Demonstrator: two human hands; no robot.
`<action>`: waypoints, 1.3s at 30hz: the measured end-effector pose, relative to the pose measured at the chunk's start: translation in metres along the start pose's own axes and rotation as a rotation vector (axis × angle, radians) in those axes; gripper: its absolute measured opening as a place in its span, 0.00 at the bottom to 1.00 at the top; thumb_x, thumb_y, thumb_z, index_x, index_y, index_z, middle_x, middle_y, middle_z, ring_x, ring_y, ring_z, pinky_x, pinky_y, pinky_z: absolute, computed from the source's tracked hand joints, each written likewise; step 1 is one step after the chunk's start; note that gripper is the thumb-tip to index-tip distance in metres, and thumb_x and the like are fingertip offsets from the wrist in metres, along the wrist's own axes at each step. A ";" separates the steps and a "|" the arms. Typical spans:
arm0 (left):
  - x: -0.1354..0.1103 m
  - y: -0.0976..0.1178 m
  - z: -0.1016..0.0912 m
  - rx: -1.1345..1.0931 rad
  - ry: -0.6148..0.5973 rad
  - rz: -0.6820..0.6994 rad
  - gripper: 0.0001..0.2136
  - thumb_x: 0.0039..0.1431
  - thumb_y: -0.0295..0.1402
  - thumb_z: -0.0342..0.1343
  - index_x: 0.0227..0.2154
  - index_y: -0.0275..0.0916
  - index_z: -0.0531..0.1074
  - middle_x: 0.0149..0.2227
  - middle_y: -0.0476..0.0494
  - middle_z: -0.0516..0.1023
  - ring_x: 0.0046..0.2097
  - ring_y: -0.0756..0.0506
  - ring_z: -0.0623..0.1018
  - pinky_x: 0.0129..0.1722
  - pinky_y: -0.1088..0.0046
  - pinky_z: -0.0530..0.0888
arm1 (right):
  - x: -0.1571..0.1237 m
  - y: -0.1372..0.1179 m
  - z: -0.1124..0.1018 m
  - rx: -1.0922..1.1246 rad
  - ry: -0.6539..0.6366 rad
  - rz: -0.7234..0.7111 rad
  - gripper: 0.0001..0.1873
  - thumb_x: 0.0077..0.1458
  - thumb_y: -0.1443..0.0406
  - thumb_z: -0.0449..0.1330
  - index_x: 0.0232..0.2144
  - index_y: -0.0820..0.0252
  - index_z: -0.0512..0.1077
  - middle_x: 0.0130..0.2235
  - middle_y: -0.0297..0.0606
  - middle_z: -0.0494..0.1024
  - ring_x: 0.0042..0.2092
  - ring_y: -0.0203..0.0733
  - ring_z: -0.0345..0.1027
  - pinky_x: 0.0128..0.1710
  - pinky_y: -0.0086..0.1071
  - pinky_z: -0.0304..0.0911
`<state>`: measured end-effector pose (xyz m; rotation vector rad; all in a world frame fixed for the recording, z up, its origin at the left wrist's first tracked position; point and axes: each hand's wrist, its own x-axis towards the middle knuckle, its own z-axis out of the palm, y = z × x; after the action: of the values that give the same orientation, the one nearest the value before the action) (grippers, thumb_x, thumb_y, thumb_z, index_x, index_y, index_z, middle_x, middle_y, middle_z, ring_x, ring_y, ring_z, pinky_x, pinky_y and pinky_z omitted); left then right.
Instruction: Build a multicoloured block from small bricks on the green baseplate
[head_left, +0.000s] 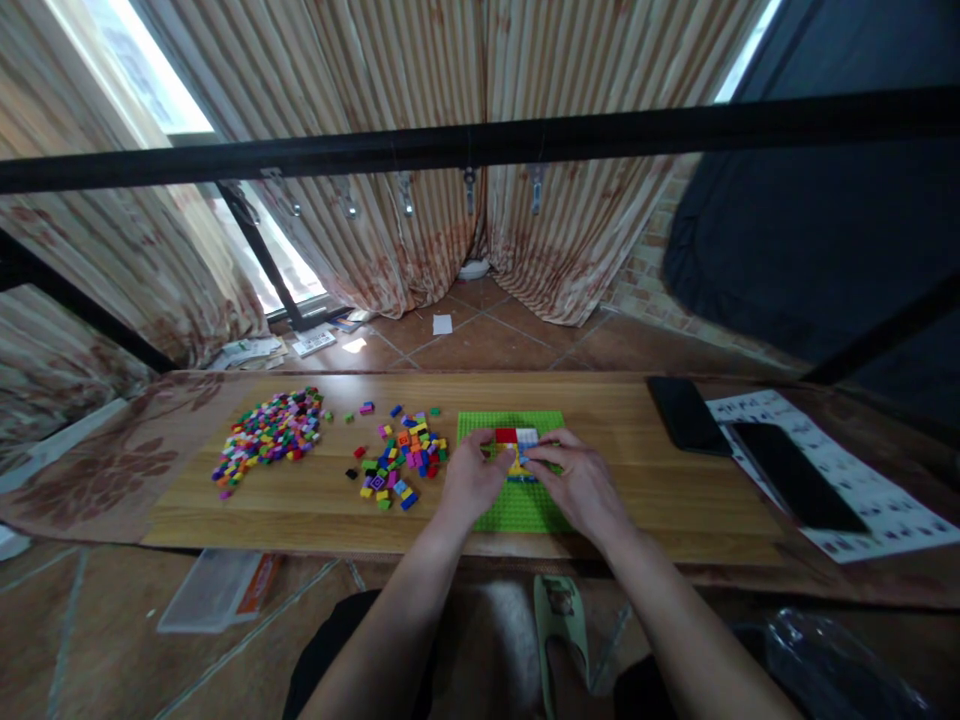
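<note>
A green baseplate (pixel 517 505) lies on the wooden board in front of me. On it stand small bricks, red (pixel 505 435), white and yellow among them. My left hand (pixel 472 478) rests on the plate's left part with its fingers curled toward the bricks. My right hand (pixel 576 478) lies over the plate's right part, fingertips pinched at the little brick build. Whether either hand holds a loose brick is hidden by the fingers.
A big pile of mixed small bricks (pixel 270 432) lies at the left of the wooden board (pixel 315 510), a looser scatter (pixel 401 455) nearer the plate. Two dark phones (pixel 686 412) (pixel 795 475) and a printed sheet (pixel 885 500) lie at the right. A black bar crosses overhead.
</note>
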<state>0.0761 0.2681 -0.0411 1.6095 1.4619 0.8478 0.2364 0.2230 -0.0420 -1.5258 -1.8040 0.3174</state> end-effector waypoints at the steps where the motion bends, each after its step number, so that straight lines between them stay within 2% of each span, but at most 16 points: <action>1: 0.000 0.002 0.000 -0.001 -0.001 -0.003 0.16 0.52 0.33 0.59 0.44 0.34 0.74 0.42 0.39 0.79 0.39 0.45 0.78 0.40 0.70 0.73 | 0.000 0.000 0.000 -0.002 0.006 0.000 0.09 0.56 0.62 0.59 0.35 0.50 0.80 0.40 0.38 0.75 0.39 0.42 0.71 0.40 0.37 0.67; 10: 0.001 -0.002 0.004 -0.016 -0.015 0.010 0.14 0.50 0.31 0.59 0.42 0.35 0.73 0.42 0.40 0.79 0.40 0.45 0.77 0.41 0.69 0.72 | -0.004 -0.002 0.003 0.052 0.047 0.033 0.09 0.57 0.62 0.59 0.36 0.49 0.80 0.44 0.38 0.76 0.42 0.44 0.73 0.44 0.40 0.67; 15: 0.002 -0.002 0.003 -0.052 -0.004 0.031 0.13 0.51 0.32 0.60 0.41 0.35 0.75 0.38 0.41 0.80 0.37 0.46 0.77 0.38 0.70 0.73 | -0.006 0.003 0.012 0.173 0.120 0.092 0.08 0.55 0.60 0.61 0.34 0.50 0.80 0.44 0.39 0.77 0.42 0.44 0.73 0.45 0.41 0.68; 19: 0.002 -0.002 0.002 -0.096 -0.023 0.047 0.12 0.50 0.31 0.60 0.40 0.36 0.76 0.36 0.42 0.80 0.36 0.46 0.78 0.38 0.71 0.73 | -0.010 0.010 0.017 0.184 0.121 0.089 0.08 0.55 0.60 0.61 0.35 0.50 0.80 0.45 0.39 0.77 0.43 0.44 0.73 0.44 0.40 0.68; 23: 0.001 -0.001 0.002 -0.077 -0.026 0.022 0.13 0.50 0.31 0.60 0.40 0.35 0.74 0.38 0.41 0.80 0.37 0.46 0.77 0.38 0.71 0.72 | -0.010 0.008 0.012 0.108 0.103 0.046 0.09 0.57 0.61 0.59 0.36 0.51 0.80 0.46 0.40 0.76 0.44 0.44 0.73 0.45 0.40 0.68; 30: -0.001 0.005 0.001 -0.025 -0.037 0.023 0.14 0.50 0.32 0.61 0.41 0.34 0.74 0.40 0.41 0.80 0.39 0.46 0.77 0.40 0.71 0.72 | -0.003 -0.007 -0.002 -0.126 0.001 -0.064 0.11 0.58 0.66 0.57 0.33 0.53 0.80 0.45 0.42 0.76 0.43 0.47 0.72 0.44 0.42 0.68; 35: -0.003 0.010 0.003 0.009 -0.048 0.012 0.16 0.49 0.31 0.61 0.43 0.34 0.73 0.41 0.41 0.80 0.40 0.46 0.77 0.40 0.71 0.71 | -0.004 -0.010 0.001 -0.247 -0.003 -0.054 0.11 0.58 0.67 0.56 0.34 0.53 0.80 0.47 0.42 0.77 0.45 0.50 0.72 0.46 0.42 0.68; 39: -0.004 0.011 0.005 0.020 -0.042 0.009 0.16 0.49 0.31 0.60 0.43 0.34 0.73 0.41 0.40 0.79 0.40 0.45 0.77 0.40 0.70 0.71 | -0.006 -0.011 0.002 -0.217 0.014 -0.002 0.11 0.55 0.68 0.57 0.37 0.53 0.79 0.47 0.41 0.77 0.45 0.47 0.72 0.46 0.41 0.68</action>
<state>0.0850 0.2630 -0.0334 1.6404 1.4390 0.8023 0.2273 0.2153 -0.0386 -1.6695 -1.8779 0.1121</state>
